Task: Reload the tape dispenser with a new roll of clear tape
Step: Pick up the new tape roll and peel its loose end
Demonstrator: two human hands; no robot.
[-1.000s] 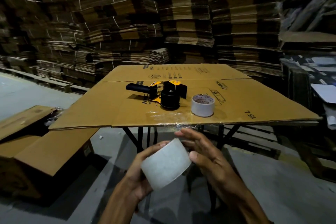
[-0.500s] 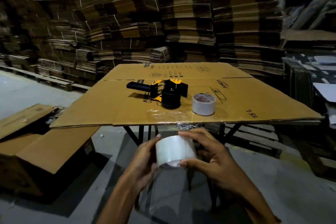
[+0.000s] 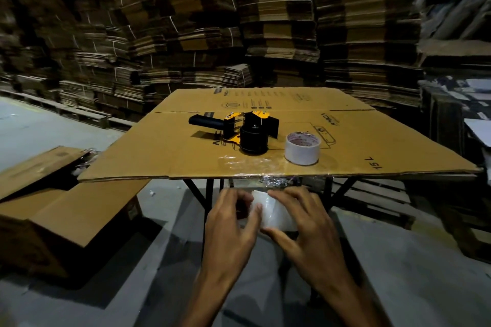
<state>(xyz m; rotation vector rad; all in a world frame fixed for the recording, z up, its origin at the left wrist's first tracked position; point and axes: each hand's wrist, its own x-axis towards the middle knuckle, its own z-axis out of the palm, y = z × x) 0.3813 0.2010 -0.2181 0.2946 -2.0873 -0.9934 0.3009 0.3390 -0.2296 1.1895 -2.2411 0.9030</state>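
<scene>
- A roll of clear tape [image 3: 273,214] is held in both hands below and in front of the near edge of the counter [image 3: 170,156], well apart from the dispenser.
- The grip of the left hand [image 3: 229,231] is closed on the left side of the roll, with the thumb laid across its face.
- The grip of the right hand [image 3: 309,228] is closed on the right side of the roll: fingers are spread over the top and the thumb is set beneath.
- The tape dispenser [image 3: 244,131], black with yellow plates, is laid on its side on the counter, its black handle pointing left. Its black hub carries no tape.
- A second roll of tape [image 3: 303,148], white with a red-printed core, is stood flat just right of the dispenser. The red print cannot be read.
- The counter is covered by a flattened cardboard carton. "15L" is printed upside down near its right front corner [image 3: 373,166]. A word near the far right fold appears to read "AMCA", though this is uncertain; the other printed lines and the shield emblem are too small to read.
- Crumpled clear film [image 3: 276,180] is stuck at the counter's front edge.
- An open cardboard box [image 3: 63,202] is placed on the floor at left.
- Stacks of flattened cartons [image 3: 279,24] fill the background.
</scene>
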